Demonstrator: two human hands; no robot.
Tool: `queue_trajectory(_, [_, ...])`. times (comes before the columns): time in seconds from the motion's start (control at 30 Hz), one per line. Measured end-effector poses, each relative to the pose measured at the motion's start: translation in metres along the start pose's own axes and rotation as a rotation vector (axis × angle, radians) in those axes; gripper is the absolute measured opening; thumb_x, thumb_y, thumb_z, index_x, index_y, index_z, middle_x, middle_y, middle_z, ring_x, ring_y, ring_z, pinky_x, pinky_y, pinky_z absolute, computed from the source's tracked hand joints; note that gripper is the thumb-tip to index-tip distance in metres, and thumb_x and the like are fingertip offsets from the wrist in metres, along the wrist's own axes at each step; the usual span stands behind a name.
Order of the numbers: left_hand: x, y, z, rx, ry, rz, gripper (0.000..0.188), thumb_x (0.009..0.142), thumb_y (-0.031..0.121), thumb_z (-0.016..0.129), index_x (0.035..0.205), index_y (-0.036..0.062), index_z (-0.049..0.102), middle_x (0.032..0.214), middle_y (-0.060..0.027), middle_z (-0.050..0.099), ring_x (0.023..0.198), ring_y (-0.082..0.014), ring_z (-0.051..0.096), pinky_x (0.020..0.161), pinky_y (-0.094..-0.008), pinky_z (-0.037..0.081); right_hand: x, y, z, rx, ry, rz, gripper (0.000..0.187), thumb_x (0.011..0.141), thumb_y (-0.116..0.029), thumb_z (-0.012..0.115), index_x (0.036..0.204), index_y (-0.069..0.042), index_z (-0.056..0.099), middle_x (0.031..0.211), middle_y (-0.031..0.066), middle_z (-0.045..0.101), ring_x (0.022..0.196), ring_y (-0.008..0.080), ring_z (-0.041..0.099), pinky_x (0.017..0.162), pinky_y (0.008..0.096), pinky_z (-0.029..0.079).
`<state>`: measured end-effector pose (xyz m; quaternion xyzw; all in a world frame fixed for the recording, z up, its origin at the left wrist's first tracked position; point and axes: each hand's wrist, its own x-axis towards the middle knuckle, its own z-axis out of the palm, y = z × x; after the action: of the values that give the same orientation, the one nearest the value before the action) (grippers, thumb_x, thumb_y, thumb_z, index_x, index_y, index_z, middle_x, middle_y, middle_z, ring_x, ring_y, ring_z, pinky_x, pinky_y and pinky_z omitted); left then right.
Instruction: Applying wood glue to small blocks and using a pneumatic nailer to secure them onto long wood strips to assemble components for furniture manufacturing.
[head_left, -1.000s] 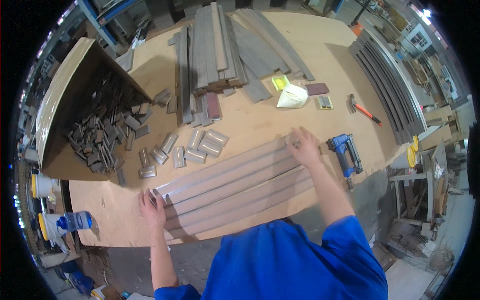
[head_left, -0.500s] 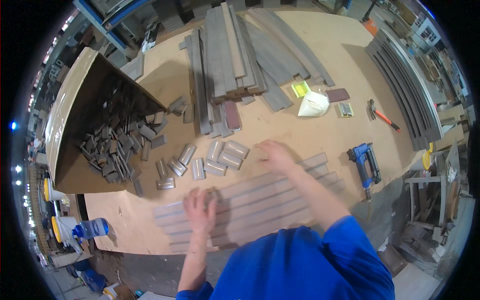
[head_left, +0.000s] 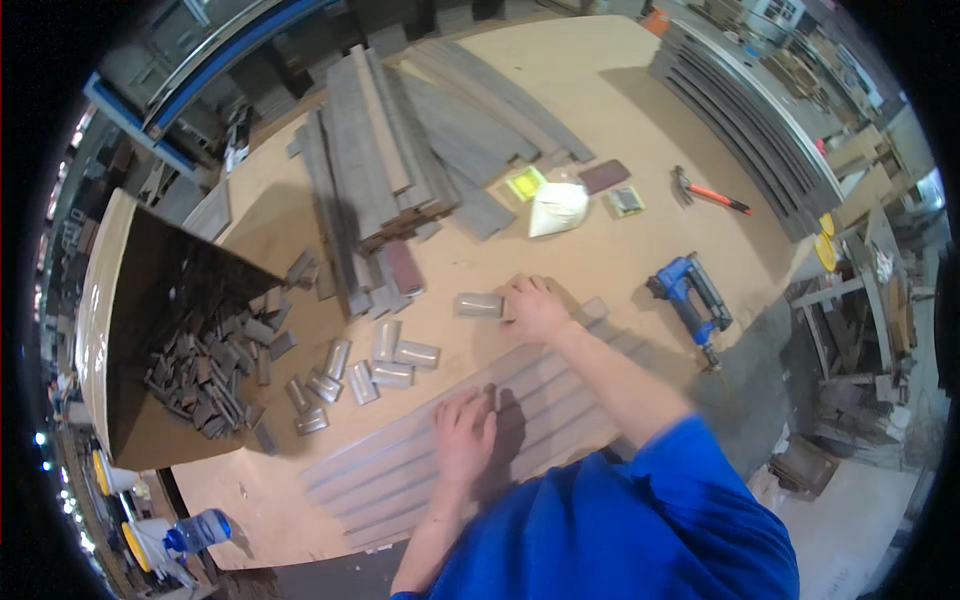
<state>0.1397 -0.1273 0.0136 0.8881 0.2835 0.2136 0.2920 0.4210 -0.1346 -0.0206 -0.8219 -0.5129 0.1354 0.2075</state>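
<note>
My right hand (head_left: 535, 312) is closed on one end of a small grey wooden block (head_left: 478, 305) with a shiny top, low over the bench. Several similar blocks (head_left: 392, 374) lie in a loose group to its left. My left hand (head_left: 463, 437) is over a row of long grey-brown slats (head_left: 420, 490), fingers curled. A small dark shape shows at its fingertips, too unclear to name. The slats lie side by side at the near edge, partly under both arms.
A cardboard box (head_left: 105, 330) of small wood offcuts stands left. Behind are stacked planks (head_left: 375, 150), a maroon sanding pad (head_left: 404, 268) and a white bag (head_left: 558, 210). To the right lie a blue nail gun (head_left: 690, 300), a hammer (head_left: 715, 195) and dark slatted panels (head_left: 745, 130).
My view has turned, shifting the bench leftward. The right hand has drawn one block away from the group. My left hand has moved right across the slats.
</note>
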Motion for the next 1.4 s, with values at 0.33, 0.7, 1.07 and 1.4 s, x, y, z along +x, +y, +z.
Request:
queue_trajectory(0.33, [0.108, 0.057, 0.097, 0.062, -0.137, -0.011, 0.042, 0.087, 0.015, 0.08, 0.127, 0.0097, 0.069, 0.129, -0.0111, 0.065, 0.121, -0.0351, 0.059, 0.106, -0.0475, 0.046, -0.048, 0.099, -0.07, 0.536, 0.225, 0.126, 0.054, 0.076, -0.023, 0.082, 0.126, -0.009, 0.069, 0.118, 0.0116, 0.065, 0.103, 0.0303, 0.067, 0.09, 0.0423, 0.057])
queue_trajectory(0.7, [0.156, 0.079, 0.127, 0.263, -0.259, -0.032, 0.051, 0.083, 0.022, 0.084, 0.131, 0.0134, 0.068, 0.124, -0.0109, 0.065, 0.116, -0.0316, 0.06, 0.102, -0.0437, 0.049, -0.096, 0.192, -0.117, 0.35, 0.358, 0.27, 0.047, 0.078, -0.012, 0.08, 0.123, -0.005, 0.067, 0.11, 0.0111, 0.065, 0.097, 0.0283, 0.064, 0.083, 0.0387, 0.056])
queue_trajectory(1.07, [0.151, 0.079, 0.09, 0.063, -0.402, -0.171, 0.049, 0.081, 0.016, 0.084, 0.125, 0.006, 0.067, 0.123, -0.0154, 0.065, 0.109, -0.0371, 0.067, 0.095, -0.0467, 0.056, -0.064, 0.17, -0.101, 0.212, -0.053, -0.159, 0.048, 0.072, -0.015, 0.079, 0.119, -0.018, 0.071, 0.12, 0.0037, 0.064, 0.123, 0.0282, 0.055, 0.105, 0.0486, 0.044])
queue_trajectory(1.4, [0.159, 0.078, 0.119, 0.067, -0.306, -0.065, 0.055, 0.076, 0.012, 0.086, 0.128, 0.0062, 0.069, 0.126, -0.0116, 0.064, 0.118, -0.0333, 0.061, 0.1, -0.0448, 0.051, -0.055, 0.166, -0.099, 0.224, -0.136, -0.172, 0.052, 0.074, -0.018, 0.083, 0.125, -0.02, 0.071, 0.122, 0.0004, 0.063, 0.126, 0.0262, 0.052, 0.106, 0.0511, 0.042])
